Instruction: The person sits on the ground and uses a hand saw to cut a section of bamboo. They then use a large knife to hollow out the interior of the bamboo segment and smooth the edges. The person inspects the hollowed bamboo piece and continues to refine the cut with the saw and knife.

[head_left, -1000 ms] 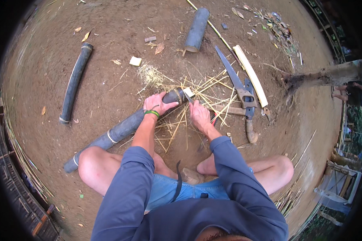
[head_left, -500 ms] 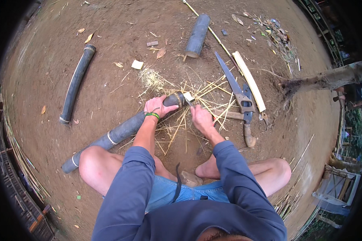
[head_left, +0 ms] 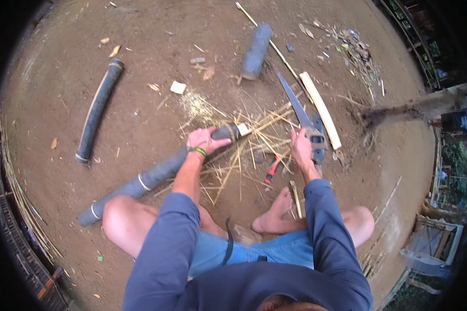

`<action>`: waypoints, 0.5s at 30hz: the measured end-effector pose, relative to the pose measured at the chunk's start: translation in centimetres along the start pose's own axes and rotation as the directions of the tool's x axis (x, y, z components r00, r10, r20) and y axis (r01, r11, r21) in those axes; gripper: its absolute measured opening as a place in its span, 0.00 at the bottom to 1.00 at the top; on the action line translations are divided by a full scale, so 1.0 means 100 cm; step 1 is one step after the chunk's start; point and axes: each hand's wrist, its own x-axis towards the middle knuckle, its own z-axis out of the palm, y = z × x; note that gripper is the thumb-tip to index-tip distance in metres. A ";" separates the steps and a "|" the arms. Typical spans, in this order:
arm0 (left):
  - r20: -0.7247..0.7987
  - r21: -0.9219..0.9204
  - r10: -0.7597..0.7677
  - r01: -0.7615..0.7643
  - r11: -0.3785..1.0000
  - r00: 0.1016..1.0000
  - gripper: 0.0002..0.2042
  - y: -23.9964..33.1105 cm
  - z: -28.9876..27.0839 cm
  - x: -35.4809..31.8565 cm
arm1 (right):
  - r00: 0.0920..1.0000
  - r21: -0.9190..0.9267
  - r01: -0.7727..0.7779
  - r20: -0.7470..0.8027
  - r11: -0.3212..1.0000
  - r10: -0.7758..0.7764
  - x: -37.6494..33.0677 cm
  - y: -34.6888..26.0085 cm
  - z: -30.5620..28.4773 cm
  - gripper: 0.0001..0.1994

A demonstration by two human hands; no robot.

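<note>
My left hand is closed around the far end of a long dark bamboo pole, which lies slanting past my left knee. A pale squared piece sticks out of that end. My right hand, fingers curled, is beside the handle of a handsaw; whatever it grips is hidden under the hand. Between my hands a red-and-black handled tool lies on thin bamboo strips. Close to my right foot is a narrow pale stick or tool that I cannot identify.
A dark curved bamboo piece lies at left. A short thick one and a thin pole are ahead. A pale split length lies beyond the saw. A tree trunk stands at right.
My right hand has left the tube's end and moved right to the saw handle. The red-and-black handled tool now shows on the ground. My left hand keeps its hold.
</note>
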 end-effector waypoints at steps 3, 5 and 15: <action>-0.070 -0.007 0.028 -0.029 1.000 0.997 0.45 0.000 0.011 -0.004 | 0.994 0.256 0.098 0.015 0.962 -0.105 0.009 -0.029 -0.002 0.15; -0.074 0.020 0.043 -0.041 0.999 0.996 0.46 -0.003 0.018 -0.004 | 0.981 0.465 0.048 0.145 0.884 -0.130 0.003 -0.052 0.008 0.15; -0.180 0.073 0.043 -0.030 0.997 0.983 0.44 0.001 0.031 -0.008 | 0.982 0.379 0.042 0.154 0.925 -0.108 -0.029 -0.100 0.047 0.18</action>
